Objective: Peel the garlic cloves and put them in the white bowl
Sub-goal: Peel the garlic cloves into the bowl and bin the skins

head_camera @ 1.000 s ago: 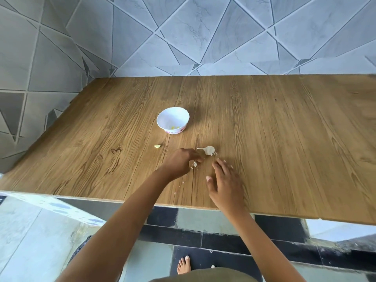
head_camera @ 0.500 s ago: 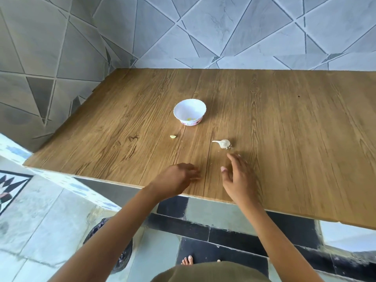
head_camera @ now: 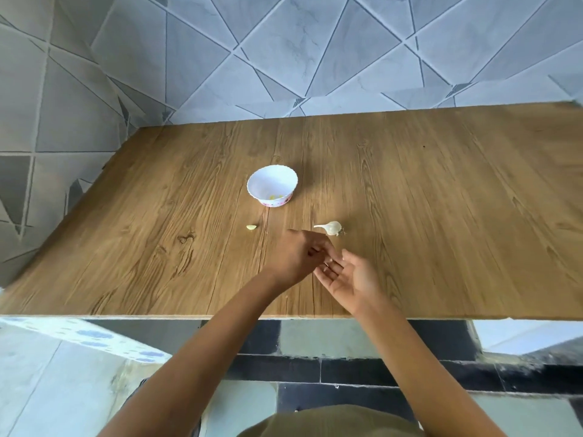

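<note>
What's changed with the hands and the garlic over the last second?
The right hand turned palm up. The left hand lifted off the table and moved to the right hand, curled; whether it holds anything is unclear. The bowl, loose clove and garlic head stayed put.

Left hand [head_camera: 301, 257], fingers curled, touches the fingertips of the palm-up right hand [head_camera: 351, 277].

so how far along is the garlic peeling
Done: a few yellowish peeled cloves lie in the white bowl. In hand: the left hand, fingers curled, meets the open right hand; whether it pinches a clove is too small to tell. Left: one loose clove lies on the table outside the bowl, and the garlic bulb remnant looks unpeeled.
</note>
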